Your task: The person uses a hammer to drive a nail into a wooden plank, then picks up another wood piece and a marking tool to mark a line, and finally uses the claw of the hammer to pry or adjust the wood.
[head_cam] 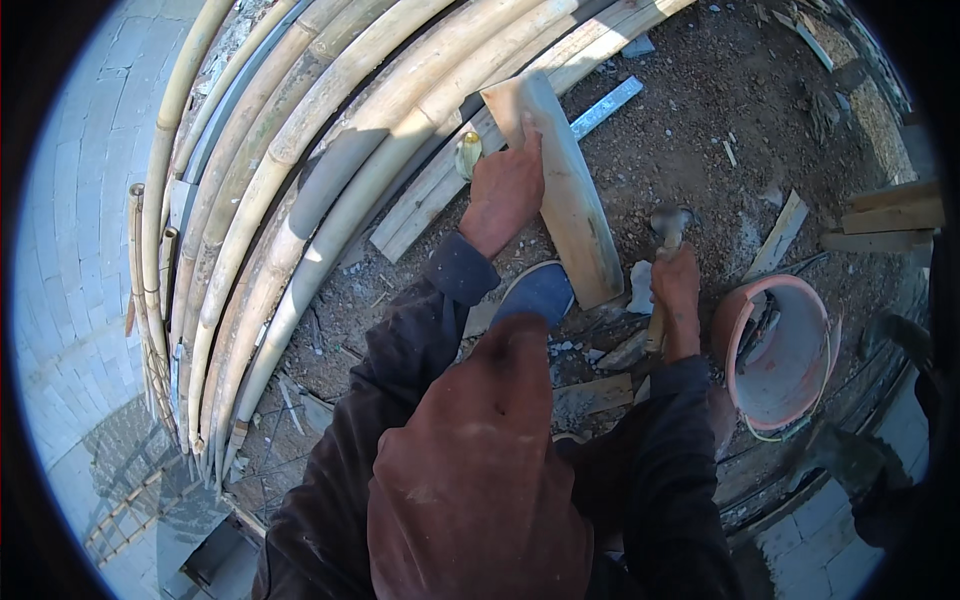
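Observation:
A short wooden board [574,202] slants across the ground, its far end resting by the squared timber. My left hand [506,195] lies at the board's left edge, the index finger stretched along its face; whether the other fingers hold anything is hidden. My right hand [676,289] is closed round the wooden handle of a hammer [671,221], whose metal head points away from me, right of the board. Beside my left hand stands a pale bottle-like object [469,156] with a yellowish top. The toe of my blue shoe [536,291] is against the board's left side.
Long bamboo poles [292,142] lie bundled at the left, next to squared timber [427,206]. A cracked orange bucket [784,349] with things inside stands at the right. Wood offcuts [778,232], a metal bar [607,106] and rubble litter the dirt. Stacked wood blocks [892,210] are farther right.

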A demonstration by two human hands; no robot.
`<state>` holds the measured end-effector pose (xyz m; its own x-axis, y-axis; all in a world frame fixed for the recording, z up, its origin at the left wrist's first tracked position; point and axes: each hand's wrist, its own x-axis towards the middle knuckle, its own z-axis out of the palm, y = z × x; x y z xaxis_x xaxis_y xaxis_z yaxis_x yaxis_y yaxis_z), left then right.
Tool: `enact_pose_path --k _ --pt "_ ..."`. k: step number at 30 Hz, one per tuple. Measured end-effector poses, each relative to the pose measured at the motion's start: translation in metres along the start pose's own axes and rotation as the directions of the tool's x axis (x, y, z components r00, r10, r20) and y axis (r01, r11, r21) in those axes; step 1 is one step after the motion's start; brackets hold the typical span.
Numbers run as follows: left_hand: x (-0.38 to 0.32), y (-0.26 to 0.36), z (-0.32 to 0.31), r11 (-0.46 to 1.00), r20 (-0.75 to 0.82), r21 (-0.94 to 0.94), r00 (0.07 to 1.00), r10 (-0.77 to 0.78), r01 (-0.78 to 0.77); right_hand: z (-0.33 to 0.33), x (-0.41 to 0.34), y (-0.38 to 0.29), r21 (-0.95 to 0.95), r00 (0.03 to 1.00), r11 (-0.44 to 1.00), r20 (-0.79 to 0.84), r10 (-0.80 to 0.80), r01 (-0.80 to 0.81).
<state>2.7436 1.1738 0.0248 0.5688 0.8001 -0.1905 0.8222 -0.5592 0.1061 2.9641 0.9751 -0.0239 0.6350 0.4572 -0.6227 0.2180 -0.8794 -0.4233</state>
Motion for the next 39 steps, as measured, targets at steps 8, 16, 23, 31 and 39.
enact_pose_path --k 8,16,23,31,39 --pt "-0.005 -0.008 -0.004 0.998 -0.005 -0.056 1.0 -0.031 0.031 -0.007 0.001 0.0 0.041 0.999 0.998 0.011 0.047 -0.048" --pt "-0.003 -0.007 -0.001 0.998 -0.025 -0.051 0.999 -0.023 0.021 -0.006 -0.005 -0.004 -0.349 0.716 0.833 -0.429 -0.55 0.43" --pt "0.0 -0.004 -0.001 0.993 0.031 -0.107 0.999 -0.035 0.038 0.059 0.026 -0.027 0.063 0.771 0.772 0.047 -0.635 0.632" --pt "-0.016 -0.014 -0.005 0.975 0.034 -0.182 0.992 -0.122 0.126 0.055 0.003 -0.059 0.358 0.854 0.819 0.1 -0.51 0.448" --pt "-0.048 -0.039 -0.064 0.787 -0.172 -0.603 0.942 -0.289 0.132 -0.055 0.005 -0.103 -0.049 0.73 0.728 0.072 -0.68 0.683"
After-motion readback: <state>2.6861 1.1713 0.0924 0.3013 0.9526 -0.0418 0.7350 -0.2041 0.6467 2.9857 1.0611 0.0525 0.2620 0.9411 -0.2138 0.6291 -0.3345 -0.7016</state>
